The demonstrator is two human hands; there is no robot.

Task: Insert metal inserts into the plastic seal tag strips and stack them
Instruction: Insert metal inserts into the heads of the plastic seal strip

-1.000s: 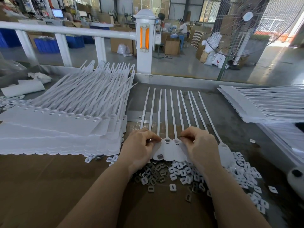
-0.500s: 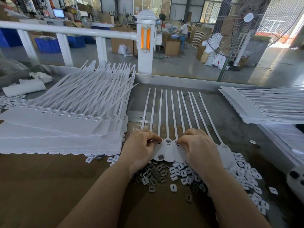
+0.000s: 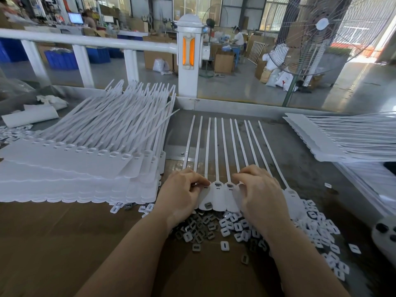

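Observation:
A white seal tag strip (image 3: 218, 197) lies flat in the middle of the bench, its long tails pointing away from me. My left hand (image 3: 182, 195) rests on the strip's left heads and pinches a small metal insert (image 3: 194, 184) at a socket. My right hand (image 3: 260, 195) curls over the heads on the right, fingertips down on the strip by the sockets. Two sockets between the hands show metal inside. A loose pile of metal inserts and white caps (image 3: 214, 229) lies just below the strip. One insert sits on a tag head (image 3: 207, 205).
A tall stack of white strips (image 3: 75, 168) fills the left of the brown cardboard (image 3: 64, 243). Another stack (image 3: 342, 138) lies at the right. More white caps (image 3: 321, 232) are scattered at the lower right. A white railing post (image 3: 188, 56) and a fan (image 3: 321, 35) stand beyond the bench.
Both hands stay on the strip's heads. My left fingertips have edged slightly to the right along the sockets; the strip has not moved.

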